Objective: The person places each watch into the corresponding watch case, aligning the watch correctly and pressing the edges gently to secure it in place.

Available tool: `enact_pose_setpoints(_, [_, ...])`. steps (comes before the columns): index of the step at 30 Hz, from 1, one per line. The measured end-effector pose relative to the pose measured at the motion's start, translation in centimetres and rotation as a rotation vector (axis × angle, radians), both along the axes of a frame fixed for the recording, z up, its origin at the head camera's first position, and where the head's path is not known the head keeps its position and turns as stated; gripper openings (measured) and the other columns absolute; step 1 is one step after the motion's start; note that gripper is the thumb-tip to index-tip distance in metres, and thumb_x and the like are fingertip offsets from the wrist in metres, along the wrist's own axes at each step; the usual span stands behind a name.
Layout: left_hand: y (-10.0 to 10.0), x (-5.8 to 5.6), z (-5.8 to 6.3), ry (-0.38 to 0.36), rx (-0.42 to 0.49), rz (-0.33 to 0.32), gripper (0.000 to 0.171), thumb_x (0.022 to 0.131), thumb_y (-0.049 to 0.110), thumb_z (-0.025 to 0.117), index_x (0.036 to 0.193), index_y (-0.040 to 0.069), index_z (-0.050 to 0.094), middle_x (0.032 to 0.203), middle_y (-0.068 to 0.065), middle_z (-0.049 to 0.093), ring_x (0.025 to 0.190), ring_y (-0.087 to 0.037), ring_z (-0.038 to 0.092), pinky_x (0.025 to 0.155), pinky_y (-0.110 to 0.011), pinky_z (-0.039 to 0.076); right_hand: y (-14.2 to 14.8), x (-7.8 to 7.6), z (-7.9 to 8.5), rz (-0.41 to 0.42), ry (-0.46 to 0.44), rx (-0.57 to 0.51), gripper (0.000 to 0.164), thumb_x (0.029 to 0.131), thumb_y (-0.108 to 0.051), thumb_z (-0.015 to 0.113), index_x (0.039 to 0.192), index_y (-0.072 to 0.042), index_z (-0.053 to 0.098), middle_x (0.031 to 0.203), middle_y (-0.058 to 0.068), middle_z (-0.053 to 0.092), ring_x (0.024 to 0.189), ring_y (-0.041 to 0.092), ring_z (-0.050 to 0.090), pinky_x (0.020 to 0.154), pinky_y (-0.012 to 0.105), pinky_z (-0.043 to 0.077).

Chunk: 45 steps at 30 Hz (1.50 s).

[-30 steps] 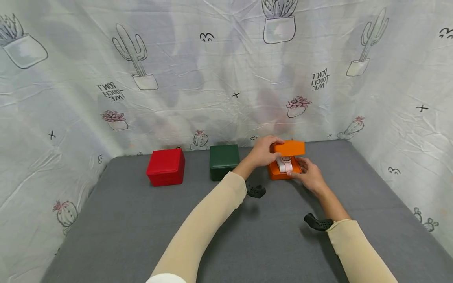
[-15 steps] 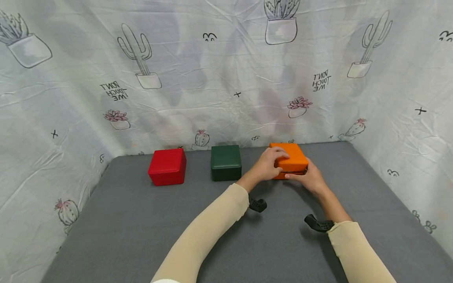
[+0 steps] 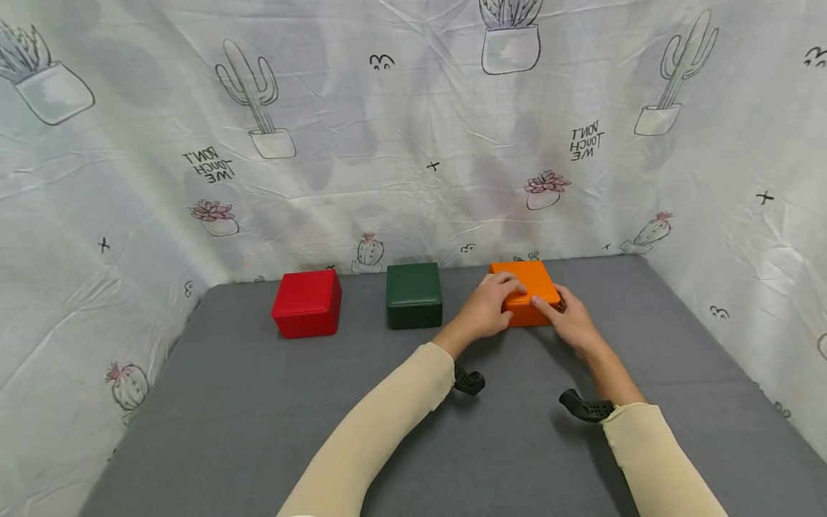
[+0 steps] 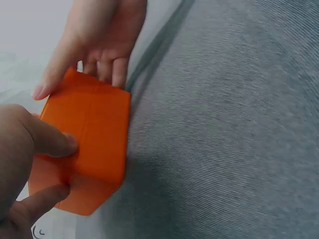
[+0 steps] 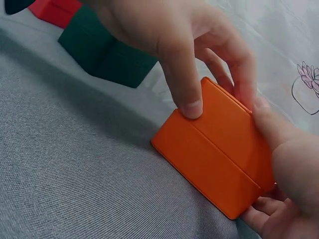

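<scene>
An orange watch box rests at the back right of the grey table, lid down, its contents hidden. My left hand grips its left side; the left wrist view shows the thumb pressed on the front face. On the opposite side, my right hand holds the box, thumb at the lid's front edge and fingers along the right wall. In the right wrist view a seam runs between lid and base.
Left of the orange box stands a closed green box, and farther left a closed red box. A white cactus-print curtain hangs behind the table. Black wrist devices stick out from both sleeves.
The orange lid, raised over a pale pink watch on a white cushion, has swung down and now lies flush. The right thumb has moved up from the base to the lid's edge.
</scene>
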State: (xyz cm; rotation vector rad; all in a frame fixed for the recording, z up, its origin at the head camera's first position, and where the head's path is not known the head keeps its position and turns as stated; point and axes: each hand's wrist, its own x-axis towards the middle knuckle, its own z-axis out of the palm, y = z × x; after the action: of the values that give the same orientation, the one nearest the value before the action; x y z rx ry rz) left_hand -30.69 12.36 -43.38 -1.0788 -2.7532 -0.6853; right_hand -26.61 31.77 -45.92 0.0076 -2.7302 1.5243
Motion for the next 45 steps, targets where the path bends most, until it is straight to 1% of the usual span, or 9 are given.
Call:
enact_pose_setpoints(8, [-0.1, 0.1, -0.6, 0.061, -0.008, -0.003, 0.038, 0.090, 0.012, 0.068, 0.125, 0.022, 0.058, 0.137, 0.005, 0.049, 0.129, -0.018, 0.043, 0.106, -0.031, 0.045, -0.5, -0.2, 0.2, -0.008, 0.022, -0.029, 0.073, 0.096, -0.050, 0.051, 0.149, -0.003, 0.032, 0.138, 0.024, 0.049, 0.114, 0.032, 0.053, 0.084, 0.024, 0.047])
enact_pose_setpoints(14, [-0.5, -0.1, -0.8, 0.038, -0.028, -0.026, 0.045, 0.091, 0.014, 0.066, 0.134, 0.022, 0.053, 0.144, 0.003, 0.044, 0.134, -0.017, 0.042, 0.110, -0.031, 0.041, -0.6, -0.5, -0.1, -0.018, 0.036, -0.037, 0.073, 0.095, -0.051, 0.052, 0.149, -0.004, 0.033, 0.140, 0.024, 0.049, 0.117, 0.033, 0.053, 0.083, 0.020, 0.045])
enact_pose_setpoints(19, [-1.0, 0.0, -0.8, -0.019, -0.042, -0.049, 0.055, 0.092, 0.016, 0.066, 0.143, 0.021, 0.046, 0.154, 0.001, 0.035, 0.136, -0.019, 0.044, 0.110, -0.033, 0.041, -0.7, -0.7, -0.4, -0.093, 0.068, -0.027, 0.076, 0.093, -0.052, 0.056, 0.150, -0.007, 0.033, 0.145, 0.021, 0.046, 0.122, 0.035, 0.053, 0.093, 0.033, 0.049])
enact_pose_setpoints(24, [-1.3, 0.0, -0.9, -0.100, 0.013, 0.006, 0.065, 0.091, 0.017, 0.067, 0.149, 0.022, 0.038, 0.161, -0.002, 0.021, 0.143, -0.022, 0.036, 0.111, -0.037, 0.041, -0.9, -0.6, -0.3, -0.134, 0.103, 0.009, 0.080, 0.091, -0.051, 0.060, 0.150, -0.005, 0.031, 0.146, 0.023, 0.046, 0.123, 0.038, 0.053, 0.101, 0.051, 0.045])
enact_pose_setpoints(29, [-1.3, 0.2, -1.2, -0.230, 0.115, 0.069, 0.073, 0.090, 0.015, 0.067, 0.152, 0.021, 0.029, 0.162, -0.003, 0.020, 0.142, -0.022, 0.037, 0.104, -0.031, 0.047, -1.2, -0.5, -0.2, -0.143, 0.103, 0.059, 0.087, 0.088, -0.053, 0.063, 0.151, -0.004, 0.028, 0.144, 0.025, 0.046, 0.122, 0.040, 0.051, 0.100, 0.054, 0.044])
enact_pose_setpoints(34, [-0.9, 0.4, -1.1, -0.323, 0.162, 0.078, 0.076, 0.090, 0.011, 0.065, 0.153, 0.023, 0.025, 0.163, -0.004, 0.016, 0.142, -0.021, 0.038, 0.097, -0.023, 0.050, -1.3, -0.5, 0.0, -0.143, 0.099, 0.075, 0.088, 0.087, -0.054, 0.064, 0.151, -0.003, 0.028, 0.142, 0.026, 0.047, 0.120, 0.040, 0.051, 0.100, 0.055, 0.044])
enact_pose_setpoints(40, [-0.7, -0.1, -1.1, -0.394, 0.235, 0.032, 0.078, 0.089, 0.005, 0.063, 0.153, 0.024, 0.024, 0.164, -0.007, 0.010, 0.139, -0.022, 0.041, 0.092, -0.020, 0.052, -1.2, -1.0, 0.0, -0.139, 0.109, 0.094, 0.086, 0.089, -0.054, 0.061, 0.150, -0.004, 0.029, 0.140, 0.027, 0.048, 0.117, 0.040, 0.051, 0.098, 0.055, 0.044])
enact_pose_setpoints(43, [-1.0, -0.2, -1.4, -0.395, 0.213, 0.026, 0.078, 0.090, 0.010, 0.066, 0.154, 0.024, 0.023, 0.163, -0.003, 0.014, 0.139, -0.021, 0.040, 0.100, -0.027, 0.049, -1.2, -1.2, -0.1, -0.115, 0.086, 0.077, 0.086, 0.089, -0.054, 0.060, 0.151, -0.004, 0.026, 0.140, 0.026, 0.046, 0.118, 0.040, 0.050, 0.098, 0.054, 0.043])
enact_pose_setpoints(45, [-1.3, -0.1, -1.5, -0.358, 0.164, 0.025, 0.077, 0.091, 0.018, 0.066, 0.154, 0.024, 0.022, 0.163, -0.003, 0.016, 0.141, -0.022, 0.037, 0.108, -0.034, 0.044, -1.2, -1.1, 0.0, -0.105, 0.064, 0.065, 0.091, 0.090, -0.055, 0.058, 0.154, -0.006, 0.017, 0.147, 0.027, 0.038, 0.126, 0.042, 0.044, 0.102, 0.057, 0.039])
